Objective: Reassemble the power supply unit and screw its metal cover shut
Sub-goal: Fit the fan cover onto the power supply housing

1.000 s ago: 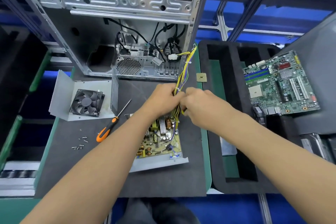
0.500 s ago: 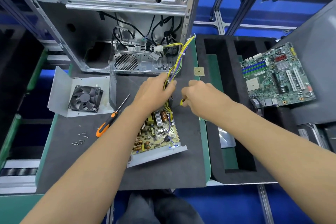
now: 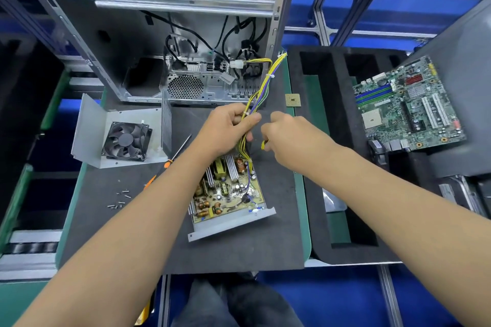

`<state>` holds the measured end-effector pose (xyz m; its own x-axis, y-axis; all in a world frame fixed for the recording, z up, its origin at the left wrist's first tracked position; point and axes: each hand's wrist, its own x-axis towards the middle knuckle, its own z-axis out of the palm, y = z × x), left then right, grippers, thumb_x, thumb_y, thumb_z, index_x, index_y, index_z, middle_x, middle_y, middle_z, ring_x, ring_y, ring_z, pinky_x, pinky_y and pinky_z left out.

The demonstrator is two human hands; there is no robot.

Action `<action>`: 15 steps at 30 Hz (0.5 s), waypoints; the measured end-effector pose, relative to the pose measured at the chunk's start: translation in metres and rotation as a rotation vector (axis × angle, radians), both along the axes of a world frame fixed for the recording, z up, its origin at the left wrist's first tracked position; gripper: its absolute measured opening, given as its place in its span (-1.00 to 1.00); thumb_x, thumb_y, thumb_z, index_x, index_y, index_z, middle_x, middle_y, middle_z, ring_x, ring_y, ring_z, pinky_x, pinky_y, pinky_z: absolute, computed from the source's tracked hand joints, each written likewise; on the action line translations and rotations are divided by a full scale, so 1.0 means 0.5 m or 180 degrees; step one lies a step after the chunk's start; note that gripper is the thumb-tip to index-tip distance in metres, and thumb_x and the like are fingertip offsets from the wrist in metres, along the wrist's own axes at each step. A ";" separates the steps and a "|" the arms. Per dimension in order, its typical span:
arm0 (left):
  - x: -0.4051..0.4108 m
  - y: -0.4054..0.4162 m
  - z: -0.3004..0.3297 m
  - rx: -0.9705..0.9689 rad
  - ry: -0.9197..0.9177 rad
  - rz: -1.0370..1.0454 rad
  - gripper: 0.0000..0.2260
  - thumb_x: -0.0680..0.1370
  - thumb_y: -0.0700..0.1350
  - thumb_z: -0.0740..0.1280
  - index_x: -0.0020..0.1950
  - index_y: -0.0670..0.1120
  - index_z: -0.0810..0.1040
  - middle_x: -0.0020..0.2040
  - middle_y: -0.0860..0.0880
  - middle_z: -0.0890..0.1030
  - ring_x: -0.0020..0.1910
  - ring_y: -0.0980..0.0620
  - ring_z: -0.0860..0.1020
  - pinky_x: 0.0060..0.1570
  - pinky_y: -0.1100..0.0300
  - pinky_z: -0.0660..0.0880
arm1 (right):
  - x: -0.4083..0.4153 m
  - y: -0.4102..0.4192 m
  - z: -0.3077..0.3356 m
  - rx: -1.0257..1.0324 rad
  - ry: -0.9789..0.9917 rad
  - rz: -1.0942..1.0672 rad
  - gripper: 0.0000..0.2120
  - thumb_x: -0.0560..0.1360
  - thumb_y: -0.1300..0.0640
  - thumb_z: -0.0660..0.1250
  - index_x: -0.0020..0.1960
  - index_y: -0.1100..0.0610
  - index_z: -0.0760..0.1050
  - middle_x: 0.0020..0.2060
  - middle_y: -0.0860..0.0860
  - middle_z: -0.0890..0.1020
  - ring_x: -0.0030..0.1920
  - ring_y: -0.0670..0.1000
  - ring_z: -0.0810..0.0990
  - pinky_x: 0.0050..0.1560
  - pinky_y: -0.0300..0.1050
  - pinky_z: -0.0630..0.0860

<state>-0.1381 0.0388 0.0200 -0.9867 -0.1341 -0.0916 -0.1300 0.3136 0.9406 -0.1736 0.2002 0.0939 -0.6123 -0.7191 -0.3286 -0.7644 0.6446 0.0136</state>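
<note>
Just in front of the open computer case [image 3: 164,34], the power supply board [image 3: 225,191] lay bare in its metal tray on the dark mat of the surface [image 3: 239,252], its parts all exposed. The left hand [image 3: 225,127] gripped the yellow wire bundle [image 3: 261,87] where it rose from the board toward the case, fingers curled round it. The right hand [image 3: 287,135], just beside it, was loosely curled with a bit of yellow showing at the fingertips; whether it pinched a wire could not be told. To the left of the board sat the metal cover [image 3: 90,127] with its fan [image 3: 126,141], well apart from the tray and not yet fitted. Between cover and board lay the screwdriver [image 3: 170,159], untouched, and the loose screws [image 3: 119,199] rested in a small scatter nearer the person. By this showing the job was early: wires were being sorted, while closing the cover and driving every screw remained.
</note>
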 end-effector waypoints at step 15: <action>-0.080 -0.033 -0.015 -0.1500 -0.1041 -0.0500 -0.49 0.57 0.25 0.27 -0.24 -0.20 0.47 -0.34 -0.07 0.51 -0.34 -0.07 0.42 -0.33 0.08 0.38 | -0.008 -0.034 0.005 0.0274 0.0346 0.0462 -0.76 0.66 0.14 0.19 0.30 0.04 0.48 -0.08 0.03 0.46 -0.35 0.02 0.29 -0.35 -0.14 0.21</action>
<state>-0.1780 0.0221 0.0127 -0.9286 -0.0889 -0.3604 -0.3079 0.7265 0.6143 -0.1775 0.1831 0.0967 -0.5394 -0.7745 -0.3303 -0.8402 0.5207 0.1513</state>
